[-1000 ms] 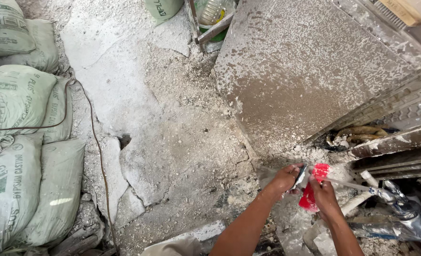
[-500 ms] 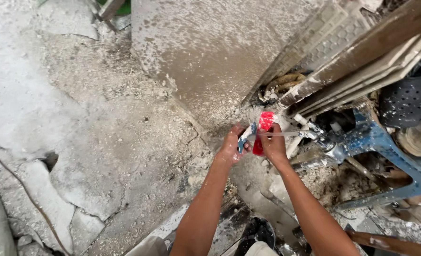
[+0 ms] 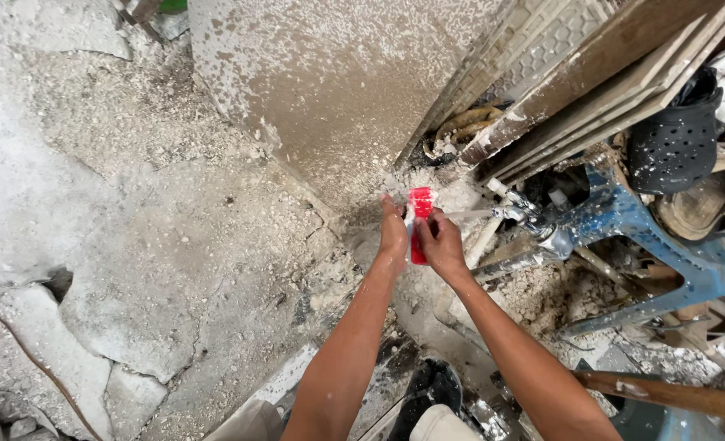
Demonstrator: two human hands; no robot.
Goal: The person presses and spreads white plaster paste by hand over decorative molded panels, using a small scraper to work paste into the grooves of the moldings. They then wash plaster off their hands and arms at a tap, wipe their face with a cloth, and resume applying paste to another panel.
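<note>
Both my arms reach out over rubble. My left hand [image 3: 393, 233] and my right hand [image 3: 442, 242] are together on a small red object [image 3: 420, 214], upright between the fingers, with a white strip at its left edge. What the red object is I cannot tell; it looks like a small plastic packet or tube. A thin pale pipe or rod [image 3: 481, 214] runs right from the hands toward a dusty metal fitting [image 3: 519, 212].
A plaster-spattered brown slab [image 3: 338, 90] leans ahead. Stacked boards and tiles [image 3: 591, 82] lean at right, above a blue plastic chair frame [image 3: 664, 245] and a black perforated shoe [image 3: 677, 135]. Cracked concrete floor [image 3: 134, 269] spreads left. A brown handle [image 3: 664, 392] lies at lower right.
The view has swung right and closer: the cement sacks at left have left the frame. My hands stay together on the red object, now held more upright.
</note>
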